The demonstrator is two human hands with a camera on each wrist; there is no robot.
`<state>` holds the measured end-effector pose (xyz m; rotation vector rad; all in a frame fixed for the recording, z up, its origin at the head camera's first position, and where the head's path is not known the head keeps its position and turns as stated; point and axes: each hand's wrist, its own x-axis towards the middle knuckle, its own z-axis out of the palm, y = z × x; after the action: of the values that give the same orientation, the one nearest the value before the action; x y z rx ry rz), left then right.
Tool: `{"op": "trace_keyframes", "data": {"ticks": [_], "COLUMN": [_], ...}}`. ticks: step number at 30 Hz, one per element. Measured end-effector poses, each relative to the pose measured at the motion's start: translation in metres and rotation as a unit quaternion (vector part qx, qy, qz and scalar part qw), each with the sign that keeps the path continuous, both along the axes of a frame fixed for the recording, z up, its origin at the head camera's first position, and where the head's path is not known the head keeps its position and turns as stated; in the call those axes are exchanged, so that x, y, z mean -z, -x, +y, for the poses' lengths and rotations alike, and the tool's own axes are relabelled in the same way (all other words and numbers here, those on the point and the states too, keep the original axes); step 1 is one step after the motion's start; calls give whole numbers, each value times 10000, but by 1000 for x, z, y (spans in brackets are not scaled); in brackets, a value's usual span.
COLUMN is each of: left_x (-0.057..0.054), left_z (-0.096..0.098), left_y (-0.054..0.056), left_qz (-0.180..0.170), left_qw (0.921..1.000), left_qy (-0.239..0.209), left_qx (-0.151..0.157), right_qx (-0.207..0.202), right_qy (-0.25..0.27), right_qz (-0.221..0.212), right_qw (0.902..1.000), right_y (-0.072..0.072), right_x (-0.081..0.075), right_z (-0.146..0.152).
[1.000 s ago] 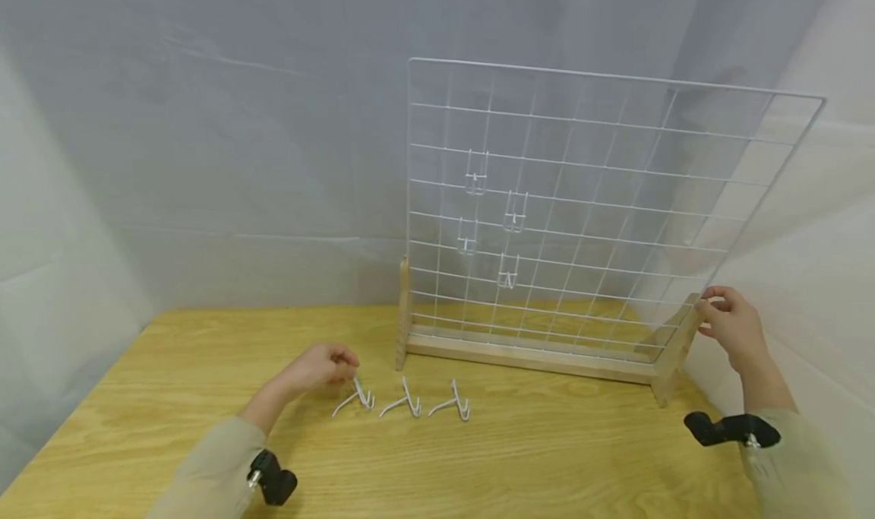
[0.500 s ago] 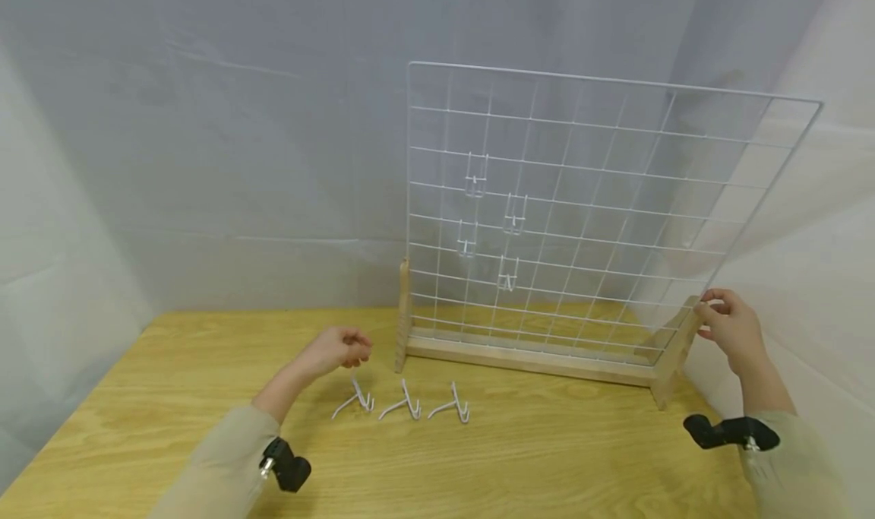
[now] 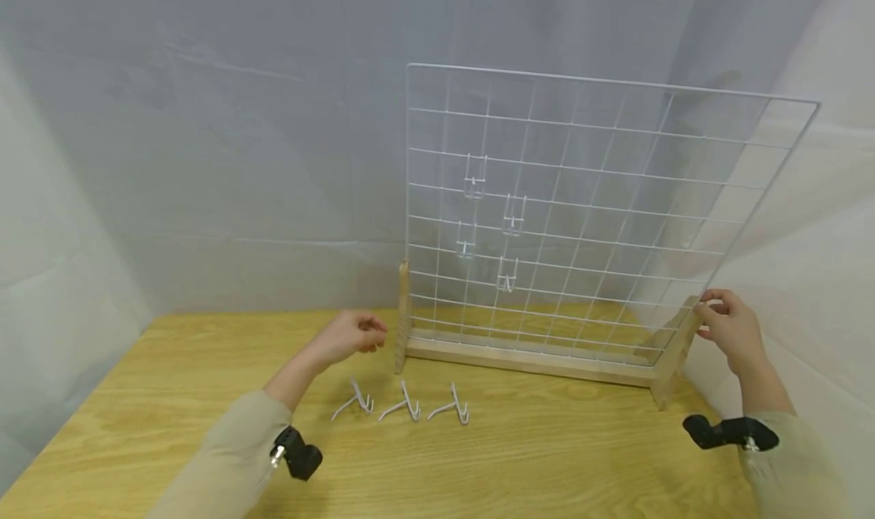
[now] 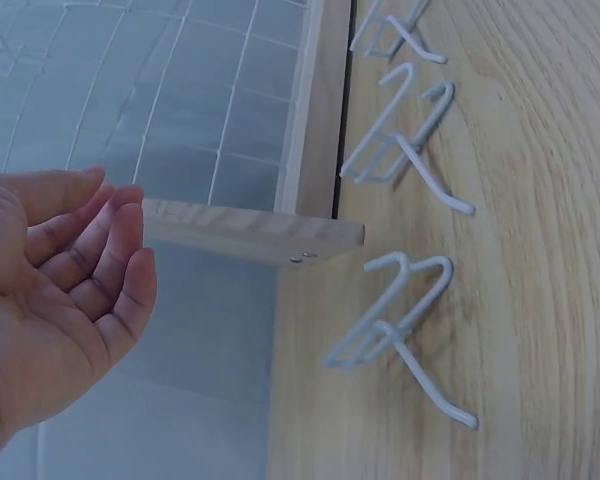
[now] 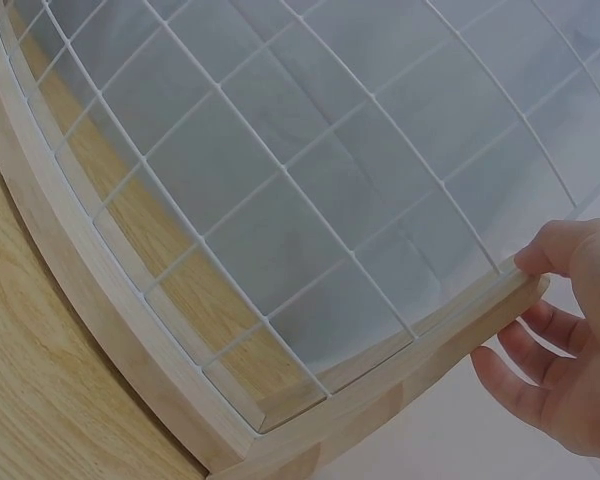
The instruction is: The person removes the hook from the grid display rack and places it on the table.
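Observation:
A white wire grid panel (image 3: 595, 177) stands in a wooden stand (image 3: 526, 358). My right hand (image 3: 733, 327) grips the top of the stand's right upright (image 5: 420, 375), thumb on the near side and fingers round the outer edge. To the left of the stand, my left hand (image 3: 352, 335) hovers above the table with its fingers loosely bent and nothing in them. Below it lie three white wire hooks: a left hook (image 3: 353, 399), a middle hook (image 3: 402, 401) and a right hook (image 3: 451, 403). All three also show in the left wrist view.
Several white hooks hang on the left half of the grid, among them an upper hook (image 3: 475, 178) and a lower hook (image 3: 506, 276). A yellowish wooden table (image 3: 547, 458) bears everything. Pale curtains (image 3: 260, 147) enclose the back and sides.
My left hand has moved away from the left hook, up and to the right toward the stand's left upright. The grid has tipped very slightly; my right hand stays in place.

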<state>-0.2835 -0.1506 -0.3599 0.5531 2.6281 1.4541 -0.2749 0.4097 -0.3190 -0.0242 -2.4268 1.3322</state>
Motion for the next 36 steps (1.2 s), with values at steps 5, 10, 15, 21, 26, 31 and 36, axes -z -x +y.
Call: {"op": "trace_keyframes", "data": {"ticks": [5, 10, 15, 21, 26, 31, 36], "left_x": [-8, -15, -24, -31, -37, -43, -51], "left_z": [6, 9, 13, 19, 23, 27, 33], "left_y": [1, 2, 3, 5, 9, 10, 11], "left_qz": [93, 169, 352, 457, 572, 620, 741], "left_qw": [9999, 9997, 9992, 9989, 9982, 9979, 9970], "left_qy": [-61, -175, -65, 39, 59, 64, 109], "left_qx": [41, 80, 151, 103, 139, 187, 183], "right_qx": [19, 14, 18, 28, 62, 79, 63], "right_qy": [-22, -20, -24, -2, -33, -97, -145], "right_qz": [0, -15, 0, -4, -46, -57, 54], "right_qw": [10000, 10000, 10000, 10000, 10000, 9999, 9999], "right_y": [1, 1, 2, 1, 0, -1, 0], "right_x": [1, 2, 3, 2, 1, 1, 0], "right_z": [1, 1, 2, 1, -1, -3, -3]}}
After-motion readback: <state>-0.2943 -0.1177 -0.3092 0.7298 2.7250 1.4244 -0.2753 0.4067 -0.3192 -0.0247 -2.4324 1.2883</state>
